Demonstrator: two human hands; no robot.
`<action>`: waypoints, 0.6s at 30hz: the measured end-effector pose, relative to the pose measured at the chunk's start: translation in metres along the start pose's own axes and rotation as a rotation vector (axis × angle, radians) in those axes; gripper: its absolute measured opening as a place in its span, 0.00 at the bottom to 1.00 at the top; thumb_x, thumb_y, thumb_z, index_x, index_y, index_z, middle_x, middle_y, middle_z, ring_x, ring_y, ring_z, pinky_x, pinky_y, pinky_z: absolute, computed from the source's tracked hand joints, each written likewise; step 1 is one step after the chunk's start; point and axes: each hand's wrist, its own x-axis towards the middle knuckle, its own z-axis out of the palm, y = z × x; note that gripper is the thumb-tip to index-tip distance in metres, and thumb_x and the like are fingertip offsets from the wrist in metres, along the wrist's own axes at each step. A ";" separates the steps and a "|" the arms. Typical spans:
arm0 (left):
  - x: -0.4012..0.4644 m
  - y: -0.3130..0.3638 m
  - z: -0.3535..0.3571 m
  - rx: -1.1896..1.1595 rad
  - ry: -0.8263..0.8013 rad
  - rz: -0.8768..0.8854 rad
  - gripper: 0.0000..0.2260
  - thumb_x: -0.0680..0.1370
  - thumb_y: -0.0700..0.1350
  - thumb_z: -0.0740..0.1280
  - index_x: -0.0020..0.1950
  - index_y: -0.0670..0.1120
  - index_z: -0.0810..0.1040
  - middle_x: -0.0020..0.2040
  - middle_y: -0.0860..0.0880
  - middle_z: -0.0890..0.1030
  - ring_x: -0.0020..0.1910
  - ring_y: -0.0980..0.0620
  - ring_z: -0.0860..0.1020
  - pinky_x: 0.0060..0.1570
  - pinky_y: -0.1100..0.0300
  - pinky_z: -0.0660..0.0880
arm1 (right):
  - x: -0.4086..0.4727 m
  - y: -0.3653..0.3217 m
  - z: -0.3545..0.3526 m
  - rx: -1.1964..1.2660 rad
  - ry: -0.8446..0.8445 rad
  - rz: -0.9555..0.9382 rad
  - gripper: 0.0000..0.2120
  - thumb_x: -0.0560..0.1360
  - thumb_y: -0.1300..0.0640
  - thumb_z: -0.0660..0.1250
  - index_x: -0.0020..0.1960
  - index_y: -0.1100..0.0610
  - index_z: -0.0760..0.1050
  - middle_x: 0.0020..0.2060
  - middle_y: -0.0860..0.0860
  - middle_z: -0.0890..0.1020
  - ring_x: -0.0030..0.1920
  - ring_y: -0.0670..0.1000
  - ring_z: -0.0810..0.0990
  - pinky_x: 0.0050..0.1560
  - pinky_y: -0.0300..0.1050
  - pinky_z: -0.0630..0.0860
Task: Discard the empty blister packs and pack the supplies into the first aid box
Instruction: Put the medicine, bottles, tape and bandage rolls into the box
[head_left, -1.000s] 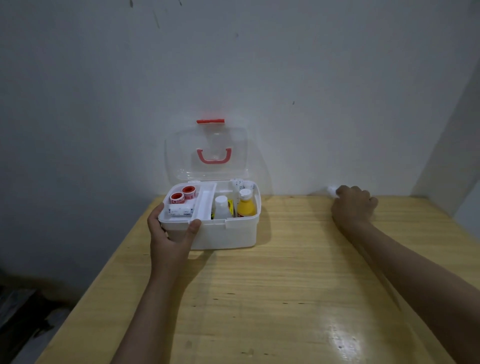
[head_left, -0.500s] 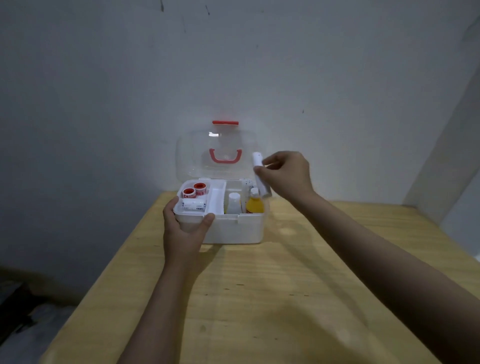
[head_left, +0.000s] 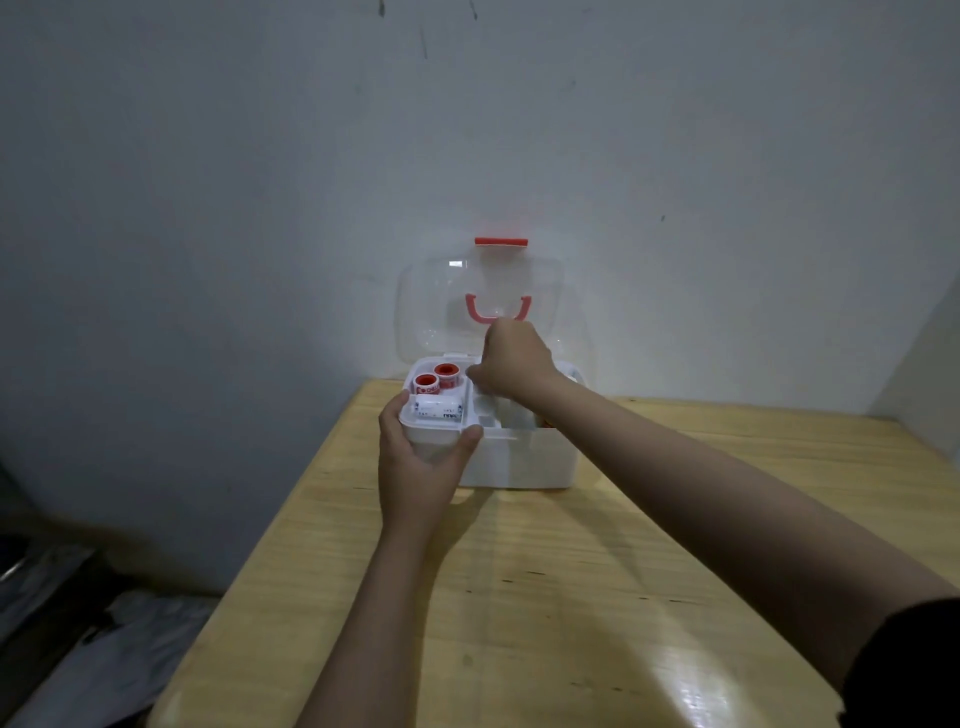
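The white first aid box (head_left: 524, 462) stands open at the table's far left, its clear lid (head_left: 431, 306) with a red handle (head_left: 497, 310) upright against the wall. My left hand (head_left: 418, 467) grips the box's front left corner. In the left compartment lie two red tape rolls (head_left: 436, 379) and a white bandage roll (head_left: 439, 408). My right hand (head_left: 511, 364) reaches down into the middle of the box with fingers closed; whatever it holds is hidden beneath it. The bottles on the right side are covered by my forearm.
The wooden table (head_left: 571, 597) runs up to a grey wall (head_left: 311, 156) behind the box. Its left edge drops off to a dark floor with grey clutter (head_left: 78, 649). A second wall closes in at the far right.
My right hand picked up a white roll from the far right of the table, carried it left over the box, and has now lowered into the box. The left hand stayed on the box.
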 end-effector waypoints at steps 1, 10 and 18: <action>0.000 0.000 0.000 0.003 -0.001 0.003 0.35 0.65 0.55 0.77 0.67 0.58 0.62 0.65 0.51 0.72 0.60 0.50 0.75 0.50 0.58 0.78 | 0.001 0.001 0.002 -0.015 -0.010 -0.001 0.09 0.69 0.57 0.73 0.37 0.59 0.74 0.31 0.52 0.77 0.34 0.51 0.77 0.46 0.46 0.79; -0.001 0.000 -0.001 -0.015 -0.003 0.001 0.35 0.65 0.55 0.77 0.66 0.60 0.62 0.64 0.54 0.72 0.60 0.53 0.75 0.48 0.62 0.78 | 0.006 0.044 -0.019 0.265 0.235 0.138 0.07 0.70 0.53 0.69 0.45 0.56 0.80 0.42 0.51 0.83 0.44 0.52 0.81 0.49 0.54 0.81; 0.001 -0.003 0.000 -0.006 0.003 -0.010 0.33 0.64 0.57 0.77 0.62 0.68 0.61 0.64 0.56 0.72 0.60 0.53 0.75 0.50 0.53 0.80 | 0.015 0.081 -0.044 0.567 0.397 0.270 0.26 0.73 0.53 0.68 0.69 0.54 0.66 0.65 0.56 0.72 0.63 0.55 0.74 0.59 0.46 0.74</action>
